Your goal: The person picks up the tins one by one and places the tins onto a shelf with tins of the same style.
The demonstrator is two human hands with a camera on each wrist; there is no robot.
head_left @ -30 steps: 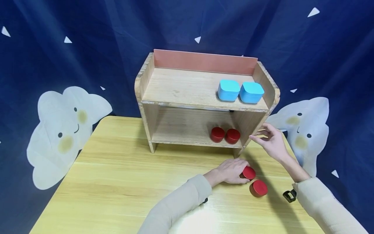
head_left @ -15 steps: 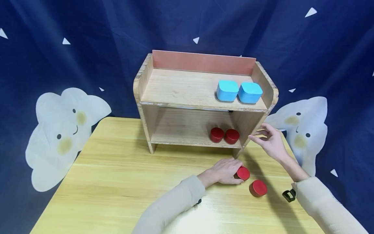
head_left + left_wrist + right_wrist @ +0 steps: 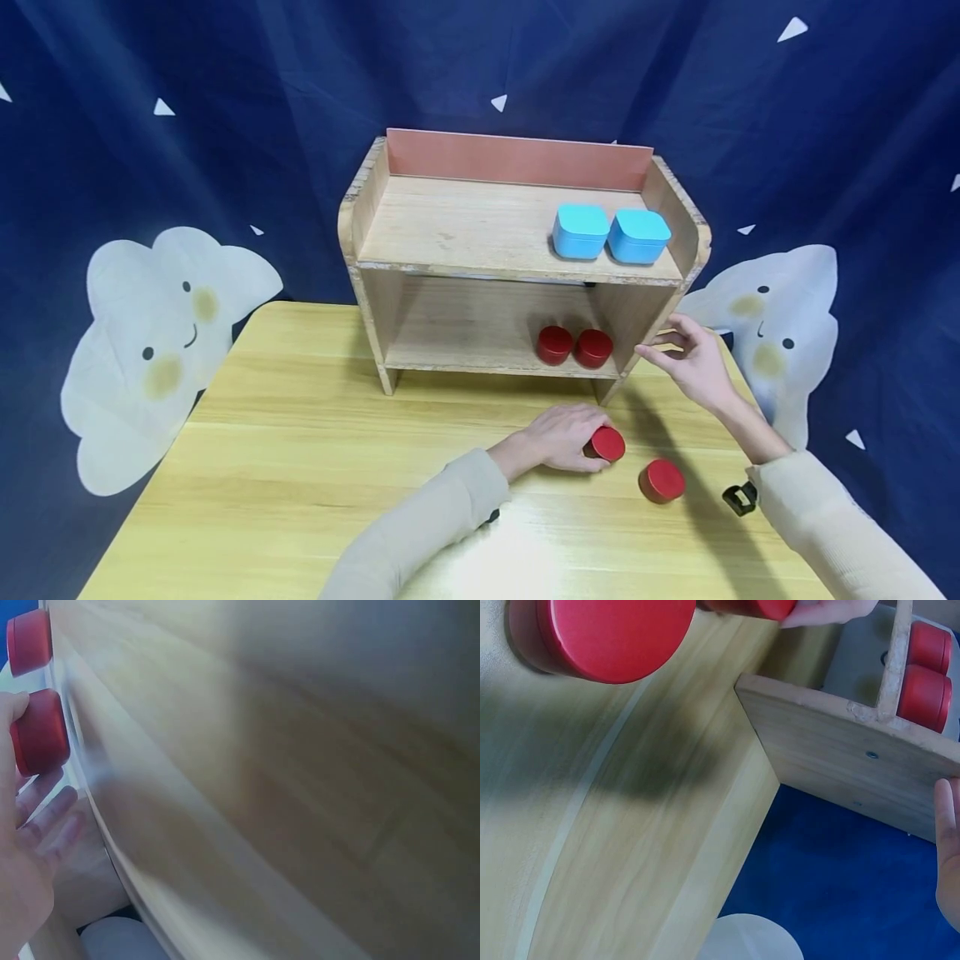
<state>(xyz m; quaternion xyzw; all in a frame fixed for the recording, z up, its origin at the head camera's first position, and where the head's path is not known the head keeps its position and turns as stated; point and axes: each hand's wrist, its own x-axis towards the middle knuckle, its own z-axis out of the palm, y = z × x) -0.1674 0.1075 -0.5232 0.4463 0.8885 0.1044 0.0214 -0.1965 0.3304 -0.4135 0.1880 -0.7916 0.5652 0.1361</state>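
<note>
My left hand (image 3: 577, 435) lies on the yellow table (image 3: 300, 450) and grips a round red tin (image 3: 607, 444) from its left side; the left wrist view shows that tin (image 3: 39, 741) against my fingers (image 3: 37, 817). A second red tin (image 3: 662, 481) stands free just to its right, large in the right wrist view (image 3: 607, 634). My right hand (image 3: 686, 360) hovers by the right side panel (image 3: 855, 772) of the wooden shelf unit (image 3: 517, 267), fingers relaxed, holding nothing.
Two red tins (image 3: 555, 344) (image 3: 593, 347) stand at the right of the lower shelf. Two blue square tins (image 3: 580, 231) (image 3: 639, 236) sit at the right of the top shelf. A dark blue curtain with white clouds (image 3: 165, 333) hangs behind.
My left hand has slid the gripped red tin a little to the left, away from the free tin. My right hand has barely moved.
</note>
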